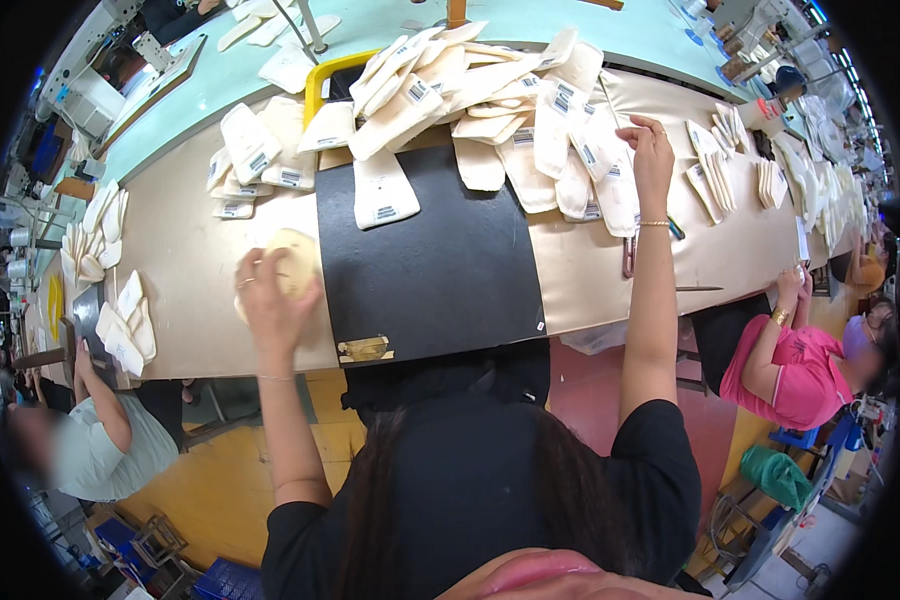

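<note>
The cream pad (pixel 296 255) is held in the left hand (pixel 273 290), left of the black mat (pixel 425 265); whether it is lifted off the table (pixel 610 285) cannot be told. The right hand (pixel 652 150) is seen loosely curled, apparently empty, beside the heap of labelled pads (pixel 398 122). The pad is probably best gripped by its edges and laid flat, so that creasing is avoided. The table is faced in beige; a yellow-rimmed tray (pixel 315 92) is partly buried beneath the heap. The table is flanked by co-workers in pink (pixel 785 370) and pale (pixel 115 445) shirts, above a largely yellow floor (pixel 205 455).
</note>
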Tool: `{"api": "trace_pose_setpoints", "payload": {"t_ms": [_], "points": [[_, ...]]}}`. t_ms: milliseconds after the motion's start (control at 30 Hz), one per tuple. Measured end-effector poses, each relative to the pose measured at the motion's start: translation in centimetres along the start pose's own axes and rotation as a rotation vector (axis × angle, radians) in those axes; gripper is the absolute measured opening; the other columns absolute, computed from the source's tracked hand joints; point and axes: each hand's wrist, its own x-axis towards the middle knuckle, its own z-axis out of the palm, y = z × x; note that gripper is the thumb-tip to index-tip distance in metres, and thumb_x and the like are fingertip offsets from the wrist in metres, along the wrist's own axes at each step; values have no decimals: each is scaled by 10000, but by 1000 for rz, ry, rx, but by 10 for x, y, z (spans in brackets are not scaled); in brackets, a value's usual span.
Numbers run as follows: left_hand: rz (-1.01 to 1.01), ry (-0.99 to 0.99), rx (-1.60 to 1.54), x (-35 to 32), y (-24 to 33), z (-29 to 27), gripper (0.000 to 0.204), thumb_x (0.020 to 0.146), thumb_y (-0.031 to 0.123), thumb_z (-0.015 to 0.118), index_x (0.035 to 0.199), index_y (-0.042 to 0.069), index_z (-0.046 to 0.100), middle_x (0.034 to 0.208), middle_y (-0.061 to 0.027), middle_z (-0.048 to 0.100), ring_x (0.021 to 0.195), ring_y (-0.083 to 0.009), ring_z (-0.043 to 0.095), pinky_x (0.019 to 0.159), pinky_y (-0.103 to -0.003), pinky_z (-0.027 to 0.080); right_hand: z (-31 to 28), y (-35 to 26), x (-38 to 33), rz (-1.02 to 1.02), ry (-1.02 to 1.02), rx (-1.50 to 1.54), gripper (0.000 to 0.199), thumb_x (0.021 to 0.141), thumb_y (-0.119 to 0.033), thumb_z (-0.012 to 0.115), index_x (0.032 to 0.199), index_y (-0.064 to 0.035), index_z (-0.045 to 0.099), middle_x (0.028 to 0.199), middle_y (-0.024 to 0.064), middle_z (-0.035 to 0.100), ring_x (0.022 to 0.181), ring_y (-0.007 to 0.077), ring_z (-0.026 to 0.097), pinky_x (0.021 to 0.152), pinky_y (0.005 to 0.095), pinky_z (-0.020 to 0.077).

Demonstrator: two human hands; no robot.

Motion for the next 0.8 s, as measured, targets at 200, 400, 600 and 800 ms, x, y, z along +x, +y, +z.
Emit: {"api": "trace_pose_setpoints", "payload": {"t_ms": [200,400,600,800], "points": [[-253,-282,107,-13,-54,-5,509,780,261,809,1243,131,643,1298,-147,563,1248,-359,508,1103,-486,365,5,44,38,-129,-382,-471,580,846,-330,826,1294,-6,650,1331,191,666,1206,295,654,1037,364,494],[-222,-212,75,-18,-55,-3,477,861,339,781,1283,152,662,1364,-134,576,1292,-341,496,1143,-497,319,-2,22,29,-55,-397,-524,538,798,-339,862,1195,-22,686,1158,188,710,1072,292,686,936,376,533],[-126,-131,56,-2,-12,-23,493,831,357,815,1258,151,678,1352,-128,592,1264,-335,523,1134,-504,331,-39,-39,0,99,-369,-116,272,877,-223,808,1035,-35,694,845,24,661,749,92,603,692,256,517],[126,-206,-240,7,65,-1,540,761,292,861,1245,128,686,1316,-164,611,1220,-369,566,1093,-474,399,60,-85,-142,-58,-669,-88,243,897,-183,787,1075,-52,686,947,43,684,904,147,642,820,282,516]]}}
